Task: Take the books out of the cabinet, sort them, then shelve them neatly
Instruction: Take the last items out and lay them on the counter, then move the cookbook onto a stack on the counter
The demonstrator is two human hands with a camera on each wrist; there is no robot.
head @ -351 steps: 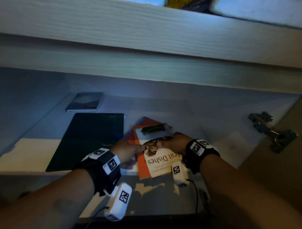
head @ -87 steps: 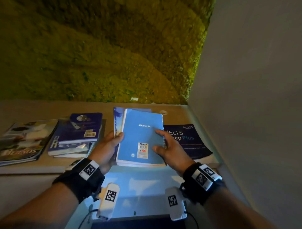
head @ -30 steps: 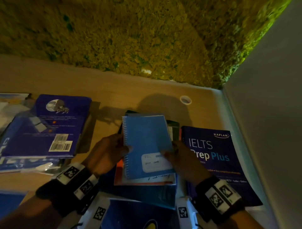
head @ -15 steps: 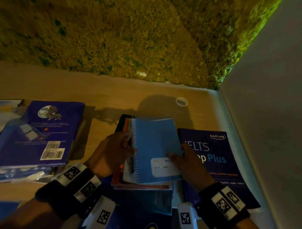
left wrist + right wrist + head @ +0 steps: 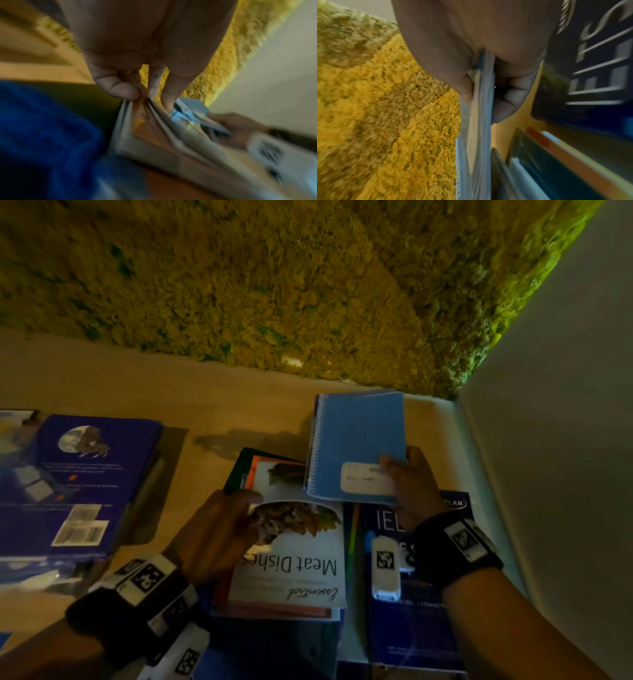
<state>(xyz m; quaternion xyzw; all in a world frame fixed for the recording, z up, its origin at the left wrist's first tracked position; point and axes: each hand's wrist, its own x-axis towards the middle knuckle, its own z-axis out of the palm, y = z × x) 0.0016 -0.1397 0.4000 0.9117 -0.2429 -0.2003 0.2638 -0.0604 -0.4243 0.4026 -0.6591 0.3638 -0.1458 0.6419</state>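
Note:
My right hand (image 5: 407, 484) grips a light blue spiral notebook (image 5: 358, 440) by its near right corner, lifted and tilted above the pile; the right wrist view shows thumb and fingers (image 5: 505, 102) pinching its page edge (image 5: 476, 135). A "Meat Dishes" cookbook (image 5: 298, 559) tops a stack of books on the wooden surface (image 5: 137, 385). My left hand (image 5: 219, 529) holds that stack at its left edge, fingers (image 5: 120, 89) pinching the covers (image 5: 142, 119). A dark blue IELTS Prep Plus book (image 5: 411, 628) lies to the right, under my right wrist.
A dark blue book with a barcode (image 5: 78, 481) tops another pile at the left. A mossy green-yellow wall (image 5: 274, 285) backs the surface and a plain grey side wall (image 5: 565, 440) closes it on the right.
My right hand has lifted the blue notebook off the stack and carried it up and to the right, uncovering the Meat Dishes cookbook. My left hand stays at the stack's left edge.

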